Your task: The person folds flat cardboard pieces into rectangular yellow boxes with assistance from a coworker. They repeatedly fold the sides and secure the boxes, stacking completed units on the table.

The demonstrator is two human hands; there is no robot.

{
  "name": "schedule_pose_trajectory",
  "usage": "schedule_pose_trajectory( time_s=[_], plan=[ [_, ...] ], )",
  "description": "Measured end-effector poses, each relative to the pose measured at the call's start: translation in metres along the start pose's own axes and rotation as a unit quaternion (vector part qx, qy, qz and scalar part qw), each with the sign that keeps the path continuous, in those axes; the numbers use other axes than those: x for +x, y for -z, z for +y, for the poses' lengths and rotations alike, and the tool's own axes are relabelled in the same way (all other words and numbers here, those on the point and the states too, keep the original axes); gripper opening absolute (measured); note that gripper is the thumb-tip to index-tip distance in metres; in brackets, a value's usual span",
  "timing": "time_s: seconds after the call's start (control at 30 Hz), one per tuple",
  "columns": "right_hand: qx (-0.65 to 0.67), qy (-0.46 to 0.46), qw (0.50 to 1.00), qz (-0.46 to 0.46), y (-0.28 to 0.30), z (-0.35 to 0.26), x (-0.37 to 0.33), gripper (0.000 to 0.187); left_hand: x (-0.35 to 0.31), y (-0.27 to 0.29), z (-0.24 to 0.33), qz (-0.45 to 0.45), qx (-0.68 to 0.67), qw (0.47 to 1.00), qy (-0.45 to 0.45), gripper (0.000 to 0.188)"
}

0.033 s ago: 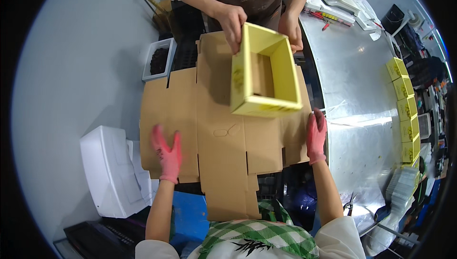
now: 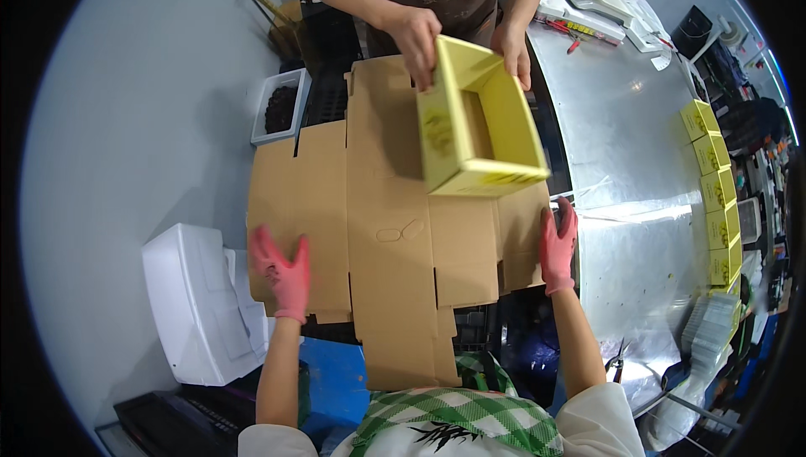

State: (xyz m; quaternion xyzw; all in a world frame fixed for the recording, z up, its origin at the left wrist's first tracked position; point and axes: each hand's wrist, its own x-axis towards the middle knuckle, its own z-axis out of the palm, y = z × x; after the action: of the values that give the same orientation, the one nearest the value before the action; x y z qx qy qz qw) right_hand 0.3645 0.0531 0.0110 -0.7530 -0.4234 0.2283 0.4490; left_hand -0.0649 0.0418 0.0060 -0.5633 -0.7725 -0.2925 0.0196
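1. A flat sheet of matte brown cardboard (image 2: 390, 281), creased into panels and slotted at its edges, lies centre frame; two rounded outlines mark its middle panel.
2. Its long central strip runs from 12 to 6 o'clock, the narrower end pointing at the wearer's green checked apron (image 2: 453, 419).
3. At 8 o'clock, the pink-gloved left hand (image 2: 284, 279) spreads empty fingers over a side panel; contact cannot be told.
4. Past 3 o'clock, the right hand (image 2: 558, 247), gloved alike, meets the sheet's edge; whether it grips cannot be told.
5. Toward 1 o'clock, a co-worker's bare hands (image 2: 417, 47) hold a smooth-walled, rectangular yellow box (image 2: 445, 138) above the cardboard.
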Motion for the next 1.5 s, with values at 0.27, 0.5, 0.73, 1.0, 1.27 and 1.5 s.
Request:
schedule_pose_trajectory(
  time_s=[0.27,0.5,0.73,1.0,1.27,1.5],
  plan=[
    [-0.24,-0.081,0.955,-0.156,0.016,0.015,-0.015,0.087,0.033,0.031,-0.062,-0.193,-0.051,0.942,0.271,0.078],
    [-0.289,-0.081,0.943,-0.147,0.024,-0.038,-0.017,0.063,0.053,0.058,-0.073,-0.269,-0.112,0.912,0.287,0.064],
    [-0.381,-0.033,0.922,-0.065,0.022,-0.073,-0.025,0.051,0.055,0.087,-0.024,-0.137,0.109,0.981,0.087,0.057],
    [-0.31,0.223,0.881,-0.28,-0.062,-0.088,-0.088,0.029,0.002,0.014,0.014,-0.308,-0.064,0.944,-0.1,0.041],
    [-0.155,-0.047,0.968,-0.19,-0.031,-0.051,-0.066,0.079,0.018,0.014,0.012,-0.293,0.117,0.94,0.129,0.083],
    [0.033,-0.049,0.955,-0.29,-0.035,-0.071,-0.04,0.062,0.04,0.029,0.026,-0.27,-0.046,0.959,0.071,0.071]
  ],
)
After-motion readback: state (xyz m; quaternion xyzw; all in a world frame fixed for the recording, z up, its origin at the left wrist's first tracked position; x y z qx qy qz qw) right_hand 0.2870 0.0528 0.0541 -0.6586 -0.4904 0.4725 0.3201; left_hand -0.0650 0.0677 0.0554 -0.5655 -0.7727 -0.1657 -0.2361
